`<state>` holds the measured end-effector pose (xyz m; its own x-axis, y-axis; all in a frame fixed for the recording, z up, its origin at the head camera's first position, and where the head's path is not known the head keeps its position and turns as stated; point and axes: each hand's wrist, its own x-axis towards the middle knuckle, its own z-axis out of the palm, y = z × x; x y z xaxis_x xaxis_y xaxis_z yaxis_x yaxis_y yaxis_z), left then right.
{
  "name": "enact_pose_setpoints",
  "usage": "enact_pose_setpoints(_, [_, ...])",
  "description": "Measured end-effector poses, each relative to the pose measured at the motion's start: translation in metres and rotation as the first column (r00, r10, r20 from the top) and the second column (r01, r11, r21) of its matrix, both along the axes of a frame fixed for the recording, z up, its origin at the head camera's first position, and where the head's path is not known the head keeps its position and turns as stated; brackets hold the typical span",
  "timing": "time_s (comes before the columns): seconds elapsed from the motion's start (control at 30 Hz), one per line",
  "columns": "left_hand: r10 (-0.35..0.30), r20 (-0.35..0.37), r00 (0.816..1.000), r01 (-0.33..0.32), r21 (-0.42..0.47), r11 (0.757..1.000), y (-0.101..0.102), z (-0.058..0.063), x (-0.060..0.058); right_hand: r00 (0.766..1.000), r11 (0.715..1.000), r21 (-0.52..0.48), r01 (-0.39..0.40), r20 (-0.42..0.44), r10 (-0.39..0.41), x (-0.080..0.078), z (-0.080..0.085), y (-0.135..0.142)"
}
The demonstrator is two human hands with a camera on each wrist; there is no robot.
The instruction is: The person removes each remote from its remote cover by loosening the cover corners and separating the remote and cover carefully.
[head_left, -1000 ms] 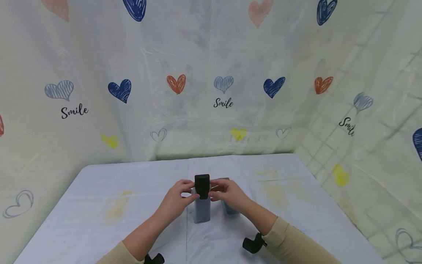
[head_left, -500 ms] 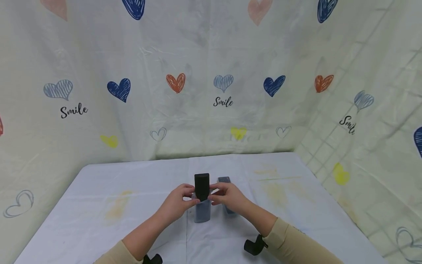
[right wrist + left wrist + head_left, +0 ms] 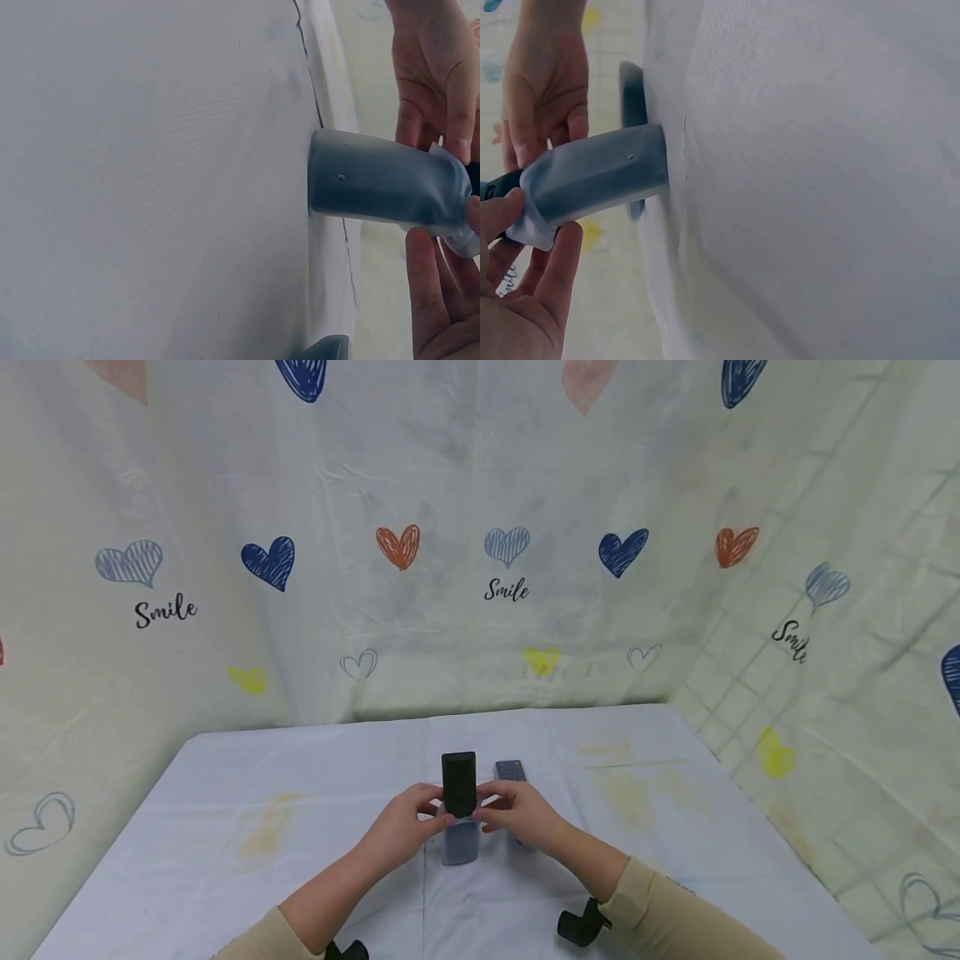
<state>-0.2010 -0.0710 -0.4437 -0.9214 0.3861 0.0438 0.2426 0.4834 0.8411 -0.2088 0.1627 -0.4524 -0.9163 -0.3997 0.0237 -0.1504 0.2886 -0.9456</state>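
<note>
A plain black remote control [image 3: 459, 781] stands upright on the table, its lower part inside a translucent bluish sleeve [image 3: 461, 843]. My left hand [image 3: 405, 827] pinches the sleeve's upper edge from the left, thumb on the near side. From the right, my right hand [image 3: 525, 817] pinches the same edge. In the left wrist view, the rim of the sleeve [image 3: 600, 172] is loose and flared out between the fingers of both hands. The sleeve [image 3: 382, 180] reaches down to the tablecloth in the right wrist view.
Just behind my right hand lies another remote control [image 3: 510, 770] with buttons, partly hidden by that hand. A white cloth [image 3: 300, 860] covers the table. Beyond its far edge hangs a curtain [image 3: 450, 618] printed with hearts.
The upper edge of the sleeve has slipped slightly down, so a little more of the black remote shows. My right hand has shifted slightly, uncovering more of the other remote.
</note>
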Motion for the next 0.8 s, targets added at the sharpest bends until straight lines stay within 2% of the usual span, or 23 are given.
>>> enact_pose_setpoints(0.17, [0.032, 0.015, 0.999, -0.032, 0.035, 0.999, 0.0, -0.002, -0.001, 0.999, 0.998, -0.05, 0.032, 0.029, -0.03, 0.0, 0.002, -0.001])
enact_pose_setpoints(0.4, [0.063, 0.046, 0.997, -0.068, 0.112, 0.991, 0.002, -0.003, -0.002, 0.998, 0.996, -0.069, 0.054, 0.024, -0.053, 0.0, 0.006, -0.003])
enact_pose_setpoints(0.57, [0.126, 0.003, 0.992, -0.125, 0.116, 0.985, 0.006, -0.003, -0.002, 0.998, 0.994, -0.084, 0.067, 0.014, -0.066, 0.0, 0.009, -0.006])
enact_pose_setpoints(0.8, [0.22, -0.043, 0.975, -0.212, 0.14, 0.967, 0.012, 0.002, -0.001, 0.994, 0.989, -0.099, 0.107, -0.012, -0.109, 0.001, 0.013, -0.013])
